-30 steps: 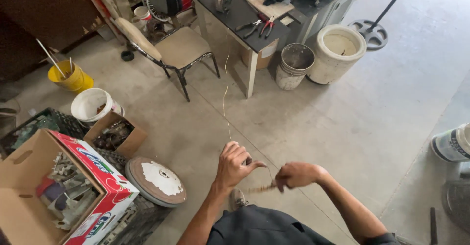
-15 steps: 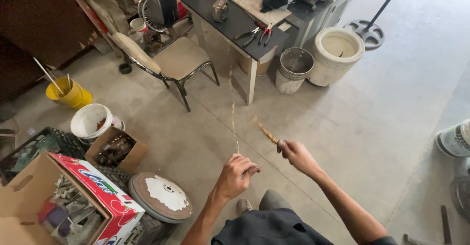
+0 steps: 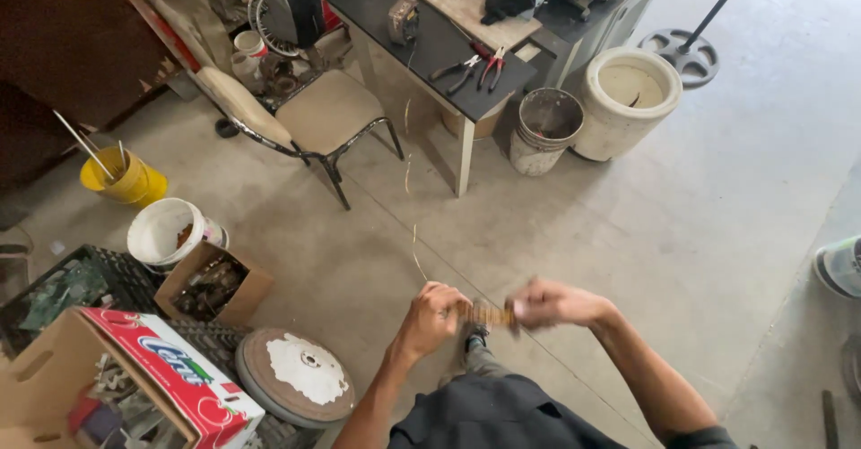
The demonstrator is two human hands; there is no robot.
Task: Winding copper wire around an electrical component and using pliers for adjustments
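Note:
My left hand (image 3: 432,318) is closed around a thin pale wire (image 3: 409,175) that rises from the fist toward the dark table. My right hand (image 3: 549,303) sits just to the right of it, pinching the far end of a short brownish coiled piece (image 3: 490,313) that spans between the two hands. Both hands hover over the concrete floor, above my dark-clothed lap (image 3: 489,413). The right hand is blurred by motion.
A dark table (image 3: 395,9) with pliers (image 3: 475,68) stands ahead, with a cushioned metal chair (image 3: 309,113) beside it. Buckets (image 3: 547,130) and a large white pot (image 3: 626,99) sit to the right. At my left are a cardboard box (image 3: 134,386), a round disc (image 3: 296,377) and a yellow bucket (image 3: 126,180).
My right hand dropped from its raised, outstretched position and came back in beside the left hand. The camera view has tilted slightly, and the hands now meet at the coiled piece.

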